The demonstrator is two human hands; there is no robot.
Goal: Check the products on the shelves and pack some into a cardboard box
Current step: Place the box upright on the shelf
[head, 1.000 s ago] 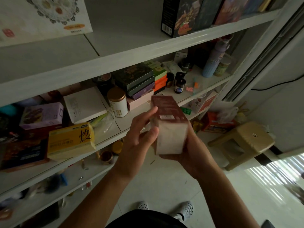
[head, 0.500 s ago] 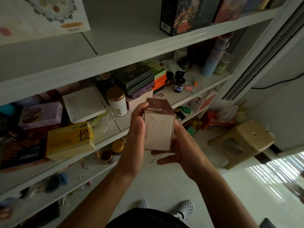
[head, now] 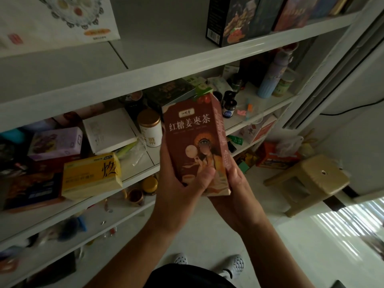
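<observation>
The right hand (head: 234, 196) hides its fingers behind the brown tea box (head: 197, 142), whose small print is unreadable; shelf clutter (head: 70, 227) at eight o'clock is blurred

The tall reddish-brown carton (head: 193, 142), closed, bears white Chinese lettering and a drawn figure. It stands nearly upright, printed front toward the camera. Its lower half is clasped between the fingers (head: 202, 177) of the left hand (head: 178, 194) and the right hand (head: 239, 196), with the left thumb across the front.
</observation>
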